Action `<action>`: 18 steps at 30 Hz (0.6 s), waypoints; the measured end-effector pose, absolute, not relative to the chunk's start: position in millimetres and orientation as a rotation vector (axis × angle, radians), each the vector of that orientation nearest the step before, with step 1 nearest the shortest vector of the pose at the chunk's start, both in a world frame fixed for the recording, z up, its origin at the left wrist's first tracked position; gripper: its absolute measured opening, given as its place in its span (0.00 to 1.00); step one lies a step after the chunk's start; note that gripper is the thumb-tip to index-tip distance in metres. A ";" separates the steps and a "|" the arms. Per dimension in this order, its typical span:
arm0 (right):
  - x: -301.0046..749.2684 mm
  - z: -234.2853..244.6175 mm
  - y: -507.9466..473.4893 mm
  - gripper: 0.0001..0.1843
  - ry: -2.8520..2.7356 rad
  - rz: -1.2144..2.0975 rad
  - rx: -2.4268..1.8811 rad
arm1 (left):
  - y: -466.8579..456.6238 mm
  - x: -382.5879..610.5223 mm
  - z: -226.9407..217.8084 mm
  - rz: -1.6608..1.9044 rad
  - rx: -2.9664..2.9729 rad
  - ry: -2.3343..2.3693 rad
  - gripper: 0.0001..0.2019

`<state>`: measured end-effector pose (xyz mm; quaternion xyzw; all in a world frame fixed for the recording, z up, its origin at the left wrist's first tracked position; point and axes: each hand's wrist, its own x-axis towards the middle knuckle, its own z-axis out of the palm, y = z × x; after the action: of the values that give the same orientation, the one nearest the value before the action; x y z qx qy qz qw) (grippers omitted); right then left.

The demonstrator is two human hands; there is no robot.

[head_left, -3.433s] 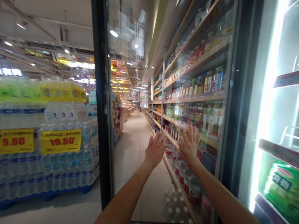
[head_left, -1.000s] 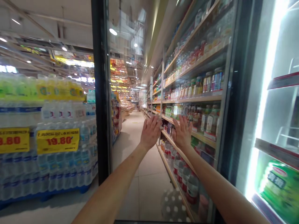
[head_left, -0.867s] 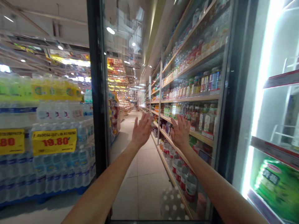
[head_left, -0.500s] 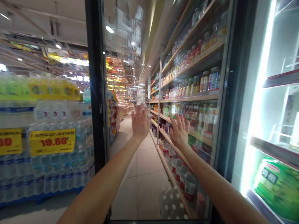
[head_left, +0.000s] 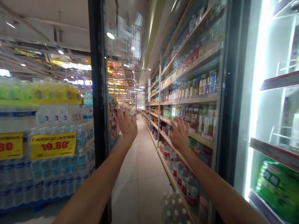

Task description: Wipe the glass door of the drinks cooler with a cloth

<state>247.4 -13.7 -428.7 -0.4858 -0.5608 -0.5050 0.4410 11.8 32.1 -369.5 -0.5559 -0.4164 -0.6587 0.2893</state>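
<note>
Both my arms reach forward to a dark-framed glass door. My left hand lies with its fingers stretched against the glass, left of the middle. Beneath its fingers a pale crumpled cloth peeks out at the right; most of it is hidden and blurred. My right hand rests flat near the right side of the pane, fingers apart, holding nothing that I can see.
On the right is a lit cooler with shelves and a green package. Stacked bottles with a yellow price sign stand left. Drink shelves and a tiled aisle show in the glass.
My left hand has slid left across the glass, the pale cloth moving with it. My right hand stays in nearly the same place. The view has shifted slightly.
</note>
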 end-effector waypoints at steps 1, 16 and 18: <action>247.8 -428.8 -13.6 0.25 -1.397 -1.251 -1.204 | 29.5 23.9 -371.1 -1.681 -1.546 -1.043 0.23; 250.3 -425.2 -19.2 0.26 -1.432 -1.238 -1.163 | 36.6 5.9 -350.7 -1.839 -1.416 -1.107 0.24; 250.9 -416.9 -20.7 0.26 -1.442 -1.235 -1.129 | 31.6 25.1 -358.1 -1.700 -1.545 -1.005 0.23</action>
<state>250.9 -20.7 -416.9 -0.4567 -0.5832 -0.4994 0.4493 25.1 31.6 -358.1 -0.5855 -0.3807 -0.6442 0.3119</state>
